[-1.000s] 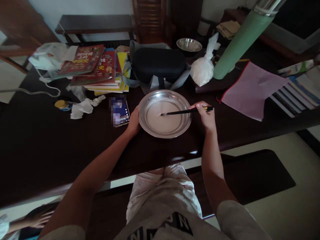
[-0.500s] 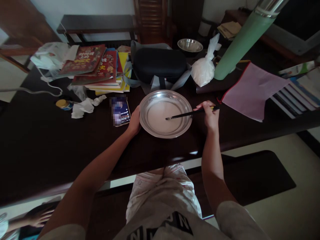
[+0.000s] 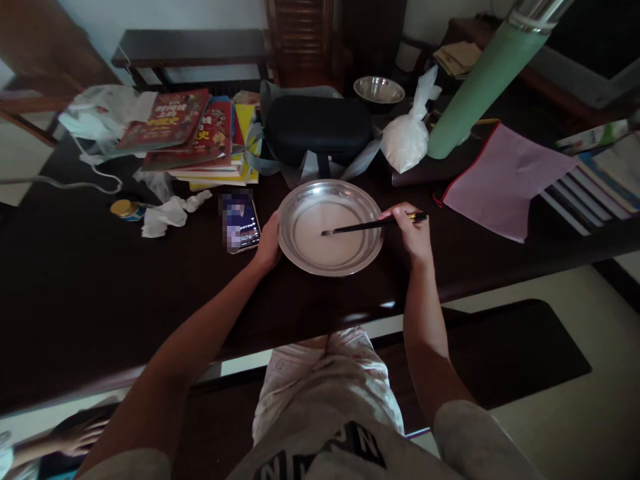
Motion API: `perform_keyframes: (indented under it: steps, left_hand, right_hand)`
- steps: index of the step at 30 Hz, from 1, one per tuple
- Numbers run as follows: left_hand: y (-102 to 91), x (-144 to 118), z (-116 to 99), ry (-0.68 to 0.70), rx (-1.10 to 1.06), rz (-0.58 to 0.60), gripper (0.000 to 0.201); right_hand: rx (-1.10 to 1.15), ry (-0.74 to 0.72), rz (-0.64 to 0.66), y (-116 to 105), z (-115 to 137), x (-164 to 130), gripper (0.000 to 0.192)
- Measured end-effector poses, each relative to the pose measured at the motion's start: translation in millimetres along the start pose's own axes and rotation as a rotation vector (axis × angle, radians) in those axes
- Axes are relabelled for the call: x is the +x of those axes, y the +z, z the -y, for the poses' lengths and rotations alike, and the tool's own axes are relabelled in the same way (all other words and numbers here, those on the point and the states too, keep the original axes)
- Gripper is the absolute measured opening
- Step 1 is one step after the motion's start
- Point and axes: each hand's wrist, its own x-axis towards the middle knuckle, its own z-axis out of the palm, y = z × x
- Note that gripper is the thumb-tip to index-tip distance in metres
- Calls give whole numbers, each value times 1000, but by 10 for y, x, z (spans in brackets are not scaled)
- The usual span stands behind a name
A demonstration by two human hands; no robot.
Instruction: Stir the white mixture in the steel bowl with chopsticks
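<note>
Right hand pinches chopsticks, tips in the pale liquid of the metal plate on the tabletop. Left hand grips the rim. Risk: vigorous stirring may slop liquid onto the adjacent phone.

home rm: cluttered dark table w/ books, wooden chair.

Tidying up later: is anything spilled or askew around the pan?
No spill shows around the metal pan; its pale liquid stays inside. The book stack is fanned out unevenly, and crumpled tissue lies loose beside the phone.
</note>
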Motion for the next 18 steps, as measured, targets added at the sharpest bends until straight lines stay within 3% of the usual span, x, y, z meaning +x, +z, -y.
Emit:
perform_keyframes:
  steps: [4, 9, 14, 18]
  left_hand:
    - [9, -2, -1, -76, -56, -23, 32]
    - [25, -17, -56, -72, -35, -39, 32]
    - [30, -17, -68, -75, -49, -26, 29]
    - [32, -17, -46, -59, -33, -29, 27]
  right_hand:
    - [24, 3, -115, -15, -21, 8, 55]
    - [-11, 1, 17, -17, -13, -4, 53]
    - [39, 0, -114, -23, -19, -2, 52]
    - [19, 16, -18, -16, -5, -8, 53]
